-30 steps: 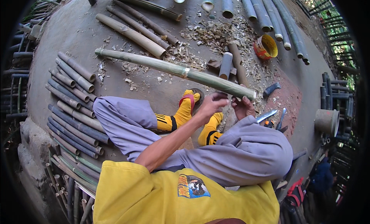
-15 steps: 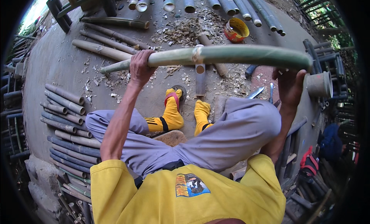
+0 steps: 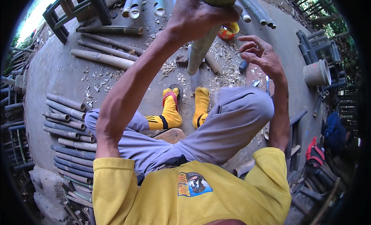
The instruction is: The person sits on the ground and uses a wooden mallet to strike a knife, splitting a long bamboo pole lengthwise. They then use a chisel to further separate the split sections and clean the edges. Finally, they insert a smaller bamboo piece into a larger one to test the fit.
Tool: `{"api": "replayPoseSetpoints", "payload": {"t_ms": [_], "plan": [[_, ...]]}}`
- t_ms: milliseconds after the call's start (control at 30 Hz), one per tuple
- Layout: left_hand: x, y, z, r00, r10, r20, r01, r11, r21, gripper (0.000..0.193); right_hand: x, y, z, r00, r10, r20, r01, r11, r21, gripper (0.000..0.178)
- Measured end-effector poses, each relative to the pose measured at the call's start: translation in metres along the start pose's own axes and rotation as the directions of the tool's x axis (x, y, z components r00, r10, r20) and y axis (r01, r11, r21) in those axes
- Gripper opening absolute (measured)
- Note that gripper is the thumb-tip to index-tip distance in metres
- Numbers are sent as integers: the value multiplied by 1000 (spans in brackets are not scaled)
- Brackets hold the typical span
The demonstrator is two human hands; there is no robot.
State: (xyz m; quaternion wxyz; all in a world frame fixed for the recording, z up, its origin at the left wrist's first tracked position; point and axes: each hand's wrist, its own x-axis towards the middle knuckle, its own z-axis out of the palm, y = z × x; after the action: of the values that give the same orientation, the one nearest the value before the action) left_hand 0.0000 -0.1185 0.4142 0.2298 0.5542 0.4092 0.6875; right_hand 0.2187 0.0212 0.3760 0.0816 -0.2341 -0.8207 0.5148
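Note:
My left hand (image 3: pixel 201 14) is raised at the top middle, its fingers wrapped round a green bamboo pole (image 3: pixel 203 49). Held upright, the pole points its lower end down in front of my feet, and its upper end runs out of the picture. My right hand (image 3: pixel 262 58) is off the pole, to its right, with fingers apart and slightly bent and nothing in them. Below that hand lie a chisel-like tool (image 3: pixel 267 83) and a metal blade (image 3: pixel 255 83), partly hidden by my knee. A flat wooden piece (image 3: pixel 195 82) lies on the ground behind the pole's lower end.
Cut bamboo lengths (image 3: pixel 73 124) are stacked at left, with more poles (image 3: pixel 104 60) lying beyond. Wood chips (image 3: pixel 228 58) litter the ground. A red and yellow tub (image 3: pixel 228 31) sits at the far middle, a grey bucket (image 3: pixel 317 73) at right. A bamboo frame (image 3: pixel 77 16) stands far left.
The pole has swung from lying crosswise to standing upright. My left hand has moved up and right with it; my right hand has let go and moved left.

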Motion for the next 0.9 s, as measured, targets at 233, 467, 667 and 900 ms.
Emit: {"api": "replayPoseSetpoints", "payload": {"t_ms": [233, 467, 667, 900], "plan": [[-6, -63, 9, 969, 23, -244, -60, 988, -145, 15, 5, 70, 15, 981, 165, 104, -168, 985, 29, 32], [-33, -113, 13, 903, -148, -403, -65, 880, -470, 20, -11, 127, 83, 968, 251, -7, -181, 715, 676, 47], [-75, -148, 85, 867, -497, -31, 353, 658, -665, 27, 12, 91, 64, 806, 299, -511, 507, 97, 857, 60], [-150, -167, 101, 661, -730, 175, 751, 645, -146, 37, -47, 11, -91, 322, -49, -946, 893, 347, 286, 35]]}}
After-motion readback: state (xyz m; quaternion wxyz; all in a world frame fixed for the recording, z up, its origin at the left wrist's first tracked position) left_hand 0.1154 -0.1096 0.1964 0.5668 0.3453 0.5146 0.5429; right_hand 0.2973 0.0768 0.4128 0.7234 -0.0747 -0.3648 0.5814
